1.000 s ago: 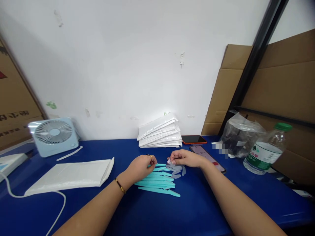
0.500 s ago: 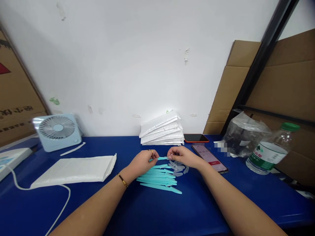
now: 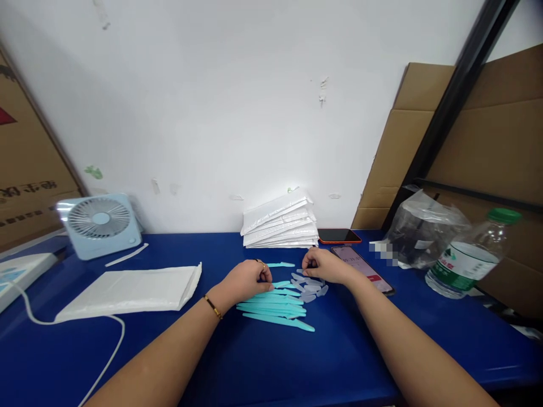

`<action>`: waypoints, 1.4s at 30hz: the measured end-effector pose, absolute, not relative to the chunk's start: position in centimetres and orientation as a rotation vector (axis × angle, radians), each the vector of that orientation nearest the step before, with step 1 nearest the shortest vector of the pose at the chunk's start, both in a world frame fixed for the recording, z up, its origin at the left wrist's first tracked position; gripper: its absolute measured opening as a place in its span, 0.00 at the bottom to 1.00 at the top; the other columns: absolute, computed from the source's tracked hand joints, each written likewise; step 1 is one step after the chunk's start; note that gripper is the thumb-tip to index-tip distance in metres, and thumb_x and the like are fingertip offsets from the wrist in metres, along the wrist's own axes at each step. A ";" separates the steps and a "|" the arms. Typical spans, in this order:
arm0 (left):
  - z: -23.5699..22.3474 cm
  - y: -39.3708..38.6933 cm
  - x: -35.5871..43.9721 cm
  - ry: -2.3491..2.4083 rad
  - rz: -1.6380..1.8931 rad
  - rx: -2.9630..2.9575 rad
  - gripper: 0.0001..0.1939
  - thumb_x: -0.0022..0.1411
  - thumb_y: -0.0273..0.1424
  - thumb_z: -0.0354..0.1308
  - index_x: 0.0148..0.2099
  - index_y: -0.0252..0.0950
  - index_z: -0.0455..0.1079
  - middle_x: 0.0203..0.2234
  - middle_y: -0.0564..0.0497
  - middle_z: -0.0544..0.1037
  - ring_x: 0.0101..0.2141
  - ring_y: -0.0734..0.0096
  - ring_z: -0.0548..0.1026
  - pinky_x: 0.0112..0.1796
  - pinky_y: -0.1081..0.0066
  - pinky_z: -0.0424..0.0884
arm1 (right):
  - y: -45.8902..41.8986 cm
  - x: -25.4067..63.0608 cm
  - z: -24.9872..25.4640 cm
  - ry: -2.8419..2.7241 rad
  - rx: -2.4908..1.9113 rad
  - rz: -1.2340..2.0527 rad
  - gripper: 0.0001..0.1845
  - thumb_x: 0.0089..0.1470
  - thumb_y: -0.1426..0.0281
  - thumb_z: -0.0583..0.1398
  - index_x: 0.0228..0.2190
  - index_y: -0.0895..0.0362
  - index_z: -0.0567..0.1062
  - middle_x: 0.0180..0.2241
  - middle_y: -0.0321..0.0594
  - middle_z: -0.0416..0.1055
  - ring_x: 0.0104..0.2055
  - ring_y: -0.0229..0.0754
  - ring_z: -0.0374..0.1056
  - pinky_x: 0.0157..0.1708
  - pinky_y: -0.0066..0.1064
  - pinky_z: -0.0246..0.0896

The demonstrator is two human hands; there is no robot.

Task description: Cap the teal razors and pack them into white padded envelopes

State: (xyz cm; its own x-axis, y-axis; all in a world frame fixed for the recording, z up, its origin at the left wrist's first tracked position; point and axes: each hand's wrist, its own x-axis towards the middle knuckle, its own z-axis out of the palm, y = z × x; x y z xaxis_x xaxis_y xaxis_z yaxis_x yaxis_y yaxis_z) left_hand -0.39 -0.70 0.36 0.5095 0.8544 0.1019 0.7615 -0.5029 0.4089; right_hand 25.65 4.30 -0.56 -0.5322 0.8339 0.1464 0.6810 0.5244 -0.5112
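Turquoise eyebrow razors [image 3: 271, 308] lie roughly side by side in a group on the blue table. At the group's far edge, my left hand [image 3: 250, 281] pinches the handle end of an eyebrow razor [image 3: 283, 285], which still rests low by the others. One separate eyebrow razor [image 3: 280, 264] lies just beyond my left fingertips. To the right is a loose heap of small clear plastic caps [image 3: 311, 288]. My right hand [image 3: 324, 265] is over the heap's far edge, its fingers curled together and its thumb by the caps; whatever is between its fingertips is hidden.
A stack of white padded envelopes [image 3: 280, 223] stands against the wall. Two phones [image 3: 339, 236] lie right of it, the nearer one [image 3: 367, 271] lit. Further right are a clear bag [image 3: 424, 232] and a bottle [image 3: 462, 263]. Leftward are a white packet [image 3: 131, 291], a fan [image 3: 102, 226] and a cable [image 3: 116, 345].
The eyebrow razor held between both hands now lies on the table beyond them. My left hand has come nearer to the razor group; my right hand has shifted right, over the caps.
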 end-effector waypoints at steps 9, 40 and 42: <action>0.8 -0.8 0.2 1.471 0.352 2.669 0.10 0.58 0.30 0.49 0.28 0.35 0.69 0.26 0.50 0.75 0.27 0.72 0.71 0.28 0.75 0.60 | 3.5 24.8 0.2 -2.257 -1.237 0.777 0.06 0.46 0.68 0.60 0.27 0.58 0.74 0.21 0.35 0.69 0.24 0.34 0.63 0.21 0.22 0.54; 0.2 -0.5 -0.2 1.391 0.386 2.441 0.07 0.55 0.35 0.54 0.30 0.38 0.70 0.27 0.53 0.74 0.27 0.73 0.69 0.26 0.75 0.59 | 3.3 23.7 -0.3 -2.364 -1.245 0.669 0.06 0.44 0.69 0.60 0.25 0.59 0.75 0.24 0.37 0.70 0.25 0.35 0.63 0.23 0.24 0.54; 0.3 -0.4 -0.2 1.431 0.438 2.433 0.08 0.55 0.35 0.54 0.30 0.37 0.69 0.27 0.53 0.74 0.27 0.73 0.69 0.27 0.75 0.59 | 3.3 24.0 -0.1 -2.338 -1.253 0.687 0.07 0.45 0.67 0.60 0.25 0.58 0.74 0.24 0.36 0.70 0.25 0.35 0.63 0.23 0.24 0.54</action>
State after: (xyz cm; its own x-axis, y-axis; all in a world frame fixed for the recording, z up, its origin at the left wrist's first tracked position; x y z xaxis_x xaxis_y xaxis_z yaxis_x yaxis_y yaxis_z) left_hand -0.23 -0.43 0.32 0.4621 0.8793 0.1149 0.7932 -0.4678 0.3899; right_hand 24.04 3.32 -0.11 -0.5192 0.8471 0.1133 0.6513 0.4780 -0.5893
